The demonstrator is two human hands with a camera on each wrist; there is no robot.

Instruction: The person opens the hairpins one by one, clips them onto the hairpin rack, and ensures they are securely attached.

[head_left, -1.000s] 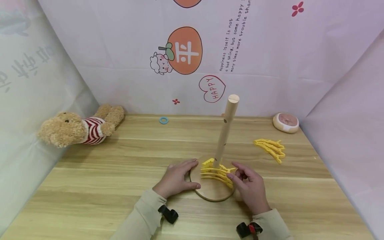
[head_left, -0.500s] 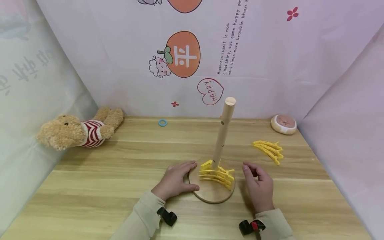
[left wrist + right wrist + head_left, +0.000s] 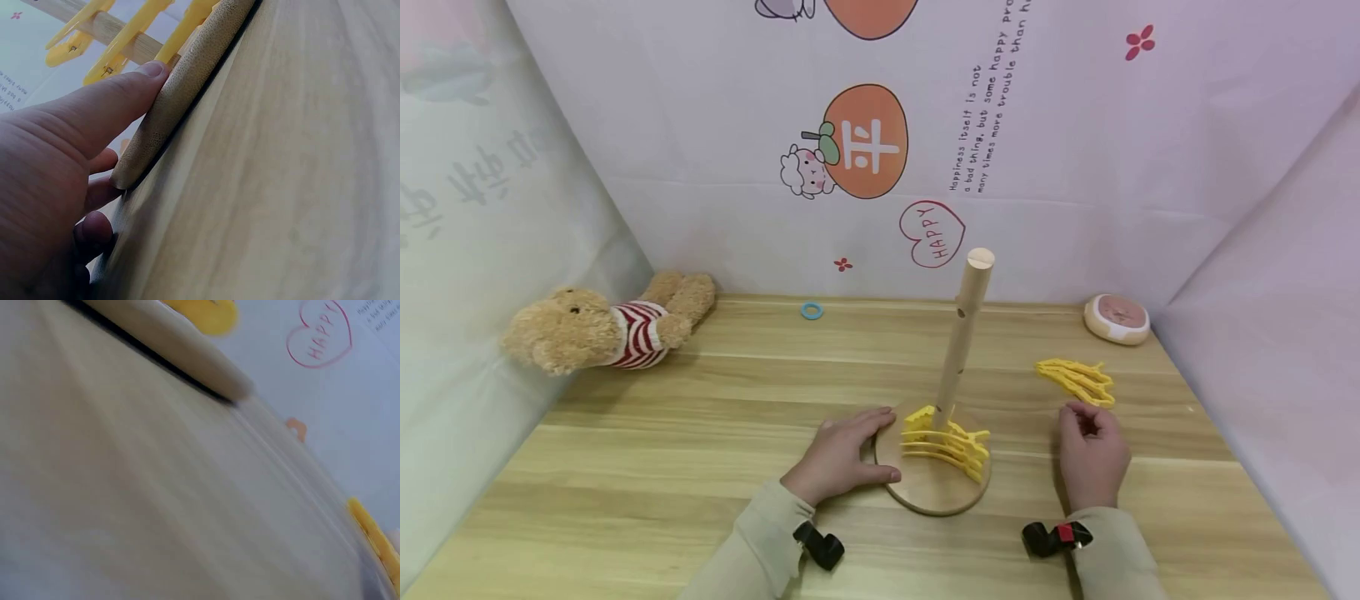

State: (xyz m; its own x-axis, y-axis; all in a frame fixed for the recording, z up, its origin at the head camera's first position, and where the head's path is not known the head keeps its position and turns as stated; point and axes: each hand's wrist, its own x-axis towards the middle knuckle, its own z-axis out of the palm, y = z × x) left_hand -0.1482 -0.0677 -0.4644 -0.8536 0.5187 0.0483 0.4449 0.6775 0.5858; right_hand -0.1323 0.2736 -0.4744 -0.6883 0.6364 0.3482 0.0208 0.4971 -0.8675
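Bear (image 3: 638, 335) in a striped top lies at the far left beside the cloth wall (image 3: 542, 242), and a blue ring (image 3: 812, 317) sits near the back edge of the table (image 3: 700, 467); neither seems part of our work. Next comes our left hand (image 3: 841, 457), holding the left side of the round wooden base (image 3: 925, 493), thumb over the rim and fingers round its far side, so we take it as the steadying hand. From that base stands the wooden post (image 3: 958, 350), with at least 3 dark spots that look like holes. Around its foot, on the base, are several yellow pieces (image 3: 972, 457); we cannot tell whether they are fastened or merely laid there. Further right, our right hand (image 3: 1095, 463) is just beside a loose yellow bundle (image 3: 1077, 382) on the table, fingers loosely curled, with nothing in its grasp that we can see; whether its fingertips touch the bundle, we cannot tell. We judge the step in hand to be fetching: 1 batch is at the post, 1 is waiting. The next move calls for a thumb-and-finger pinch, probably 1 piece at a time, since the overlapping prongs could snag. Behind the bundle, a cream-and-pink device (image 3: 1117, 319) sits near the back corner.
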